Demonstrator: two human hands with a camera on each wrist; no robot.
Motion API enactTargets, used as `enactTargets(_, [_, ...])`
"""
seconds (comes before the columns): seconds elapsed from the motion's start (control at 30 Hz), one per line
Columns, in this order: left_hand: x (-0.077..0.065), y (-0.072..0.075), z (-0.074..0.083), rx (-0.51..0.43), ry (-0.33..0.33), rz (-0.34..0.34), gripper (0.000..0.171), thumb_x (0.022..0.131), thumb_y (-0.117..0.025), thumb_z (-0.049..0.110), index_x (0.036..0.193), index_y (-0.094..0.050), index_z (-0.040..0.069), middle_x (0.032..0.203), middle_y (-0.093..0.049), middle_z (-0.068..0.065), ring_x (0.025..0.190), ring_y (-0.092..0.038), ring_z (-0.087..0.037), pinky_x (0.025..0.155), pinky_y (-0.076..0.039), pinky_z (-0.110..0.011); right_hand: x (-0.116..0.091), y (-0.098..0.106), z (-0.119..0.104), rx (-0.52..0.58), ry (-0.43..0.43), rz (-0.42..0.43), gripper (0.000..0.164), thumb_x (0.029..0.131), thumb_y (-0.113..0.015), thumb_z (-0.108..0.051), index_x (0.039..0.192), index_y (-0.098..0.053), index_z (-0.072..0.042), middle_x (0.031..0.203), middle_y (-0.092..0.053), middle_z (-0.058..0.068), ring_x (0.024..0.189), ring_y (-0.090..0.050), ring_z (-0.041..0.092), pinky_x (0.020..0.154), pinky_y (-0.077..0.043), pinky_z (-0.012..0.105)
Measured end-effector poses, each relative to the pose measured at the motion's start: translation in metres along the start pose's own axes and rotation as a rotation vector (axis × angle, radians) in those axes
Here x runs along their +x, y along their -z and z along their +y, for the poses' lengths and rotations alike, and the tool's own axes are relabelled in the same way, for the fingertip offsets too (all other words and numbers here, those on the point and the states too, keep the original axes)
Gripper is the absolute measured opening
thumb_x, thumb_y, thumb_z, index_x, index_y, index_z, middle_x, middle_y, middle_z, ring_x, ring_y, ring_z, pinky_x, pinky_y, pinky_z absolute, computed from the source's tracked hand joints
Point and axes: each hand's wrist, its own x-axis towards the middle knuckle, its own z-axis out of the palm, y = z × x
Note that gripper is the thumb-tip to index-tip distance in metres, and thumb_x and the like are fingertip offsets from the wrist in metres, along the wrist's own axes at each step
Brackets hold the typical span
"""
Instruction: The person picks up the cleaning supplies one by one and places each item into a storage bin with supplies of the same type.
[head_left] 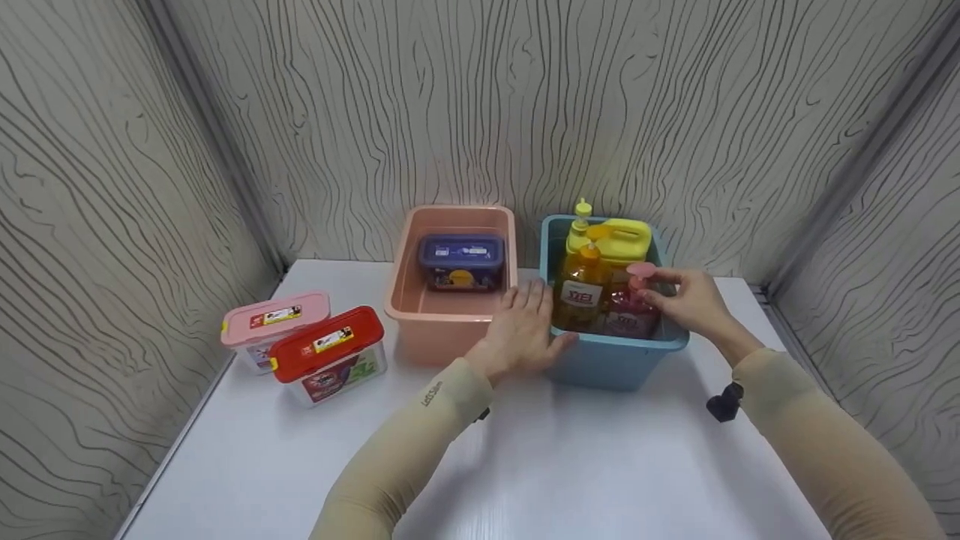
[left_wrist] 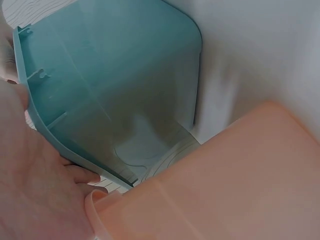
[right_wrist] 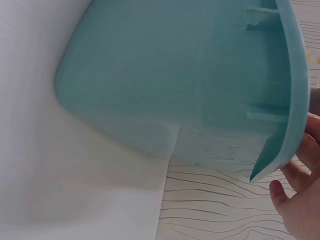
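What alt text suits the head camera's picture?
A person's right hand pinches the top of a pink plastic pump bottle in a blue plastic bin, beside an amber plastic bottle; the left hand lies over the gap to a salmon plastic bin holding a dark blue box. At left stand a red-lidded plastic tub and a pink-lidded tub.

I note a long, close-fitting, pale beige left sleeve [head_left: 409, 442], marked with small dark lettering [head_left: 433, 394] near its wrist end. The right sleeve [head_left: 817, 431] matches in colour; a black, angular wrist unit [head_left: 724, 403] projects beside it.
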Motion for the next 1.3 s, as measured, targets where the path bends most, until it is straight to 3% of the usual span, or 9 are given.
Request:
enactTargets(0.13, [0.0,0.001,-0.001,-0.031,0.004,-0.017,0.099,0.112,-0.03,0.076,0.18,-0.017,0.005,0.191,-0.016,-0.014,0.179,-0.019,-0.035,0.147,-0.014,-0.053,-0.005,0.003,-0.004,-0.037,-0.013,0.003,0.057,0.11,-0.075,-0.034,0.156,-0.065,-0.002,0.158,-0.067,0.027,0.149,-0.055,0.05,0.128,-0.043,0.074])
enactTargets(0.23, [-0.002,0.003,-0.002,-0.056,0.01,-0.031,0.1,0.111,-0.032,0.077,0.181,-0.015,0.006,0.191,-0.013,-0.014,0.179,-0.016,-0.034,0.147,-0.012,-0.052,-0.01,0.005,-0.008,-0.063,-0.017,0.015,0.052,0.111,-0.073,-0.035,0.153,-0.068,-0.005,0.152,-0.072,0.024,0.138,-0.062,0.044,0.113,-0.06,0.05])
enactTargets(0.3, [-0.003,0.005,-0.003,-0.075,0.013,-0.035,0.101,0.111,-0.033,0.077,0.181,-0.015,0.006,0.191,-0.013,-0.014,0.179,-0.016,-0.035,0.147,-0.012,-0.052,-0.013,0.006,-0.011,-0.077,-0.016,0.025,0.049,0.112,-0.071,-0.035,0.151,-0.07,-0.006,0.146,-0.075,0.022,0.127,-0.065,0.038,0.097,-0.06,0.029])
enactTargets(0.4, [-0.004,0.007,-0.004,-0.103,0.015,-0.036,0.101,0.111,-0.037,0.077,0.18,-0.017,0.006,0.191,-0.014,-0.014,0.179,-0.018,-0.035,0.147,-0.012,-0.051,-0.017,0.007,-0.015,-0.075,-0.015,0.029,0.045,0.112,-0.071,-0.035,0.148,-0.073,-0.008,0.14,-0.079,0.02,0.121,-0.07,0.035,0.086,-0.056,0.013])
enactTargets(0.47, [-0.004,0.009,-0.005,-0.124,0.02,-0.037,0.102,0.11,-0.04,0.077,0.18,-0.019,0.006,0.191,-0.016,-0.014,0.179,-0.019,-0.035,0.147,-0.013,-0.051,-0.02,0.007,-0.018,-0.074,-0.013,0.032,0.042,0.112,-0.07,-0.033,0.146,-0.074,-0.008,0.137,-0.08,0.019,0.118,-0.072,0.034,0.085,-0.059,0.013])
enactTargets(0.63, [-0.003,0.016,-0.005,-0.146,0.031,-0.054,0.101,0.109,-0.047,0.076,0.18,-0.024,0.008,0.19,-0.022,-0.013,0.177,-0.024,-0.036,0.146,-0.018,-0.052,-0.025,0.007,-0.026,-0.093,-0.01,0.049,0.038,0.112,-0.07,-0.031,0.143,-0.076,-0.009,0.134,-0.08,0.019,0.117,-0.074,0.034,0.094,-0.067,0.028])
enactTargets(0.9, [-0.002,0.025,-0.008,-0.117,0.005,-0.045,0.084,0.11,-0.056,0.069,0.172,-0.045,0.014,0.177,-0.05,-0.01,0.167,-0.046,-0.033,0.14,-0.037,-0.054,-0.031,0.005,-0.037,-0.124,0.042,0.068,0.036,0.111,-0.073,-0.03,0.138,-0.079,-0.007,0.129,-0.081,0.019,0.108,-0.075,0.032,0.08,-0.055,0.01])
enactTargets(1.17, [-0.01,0.034,-0.017,-0.158,0.01,-0.01,0.066,0.11,-0.065,0.06,0.159,-0.062,0.016,0.153,-0.069,-0.006,0.138,-0.063,-0.027,0.125,-0.056,-0.049,-0.032,-0.002,-0.051,-0.133,0.089,0.039,0.036,0.107,-0.076,-0.025,0.138,-0.079,-0.006,0.127,-0.084,0.018,0.106,-0.076,0.031,0.083,-0.058,0.016])
enactTargets(1.3, [-0.017,0.039,-0.023,-0.18,0.018,0.005,0.064,0.11,-0.067,0.056,0.159,-0.062,0.015,0.156,-0.068,-0.008,0.14,-0.065,-0.028,0.125,-0.056,-0.05,-0.032,-0.007,-0.056,-0.132,0.112,0.022,0.036,0.107,-0.077,-0.025,0.135,-0.079,-0.003,0.123,-0.085,0.018,0.107,-0.079,0.032,0.088,-0.064,0.023])
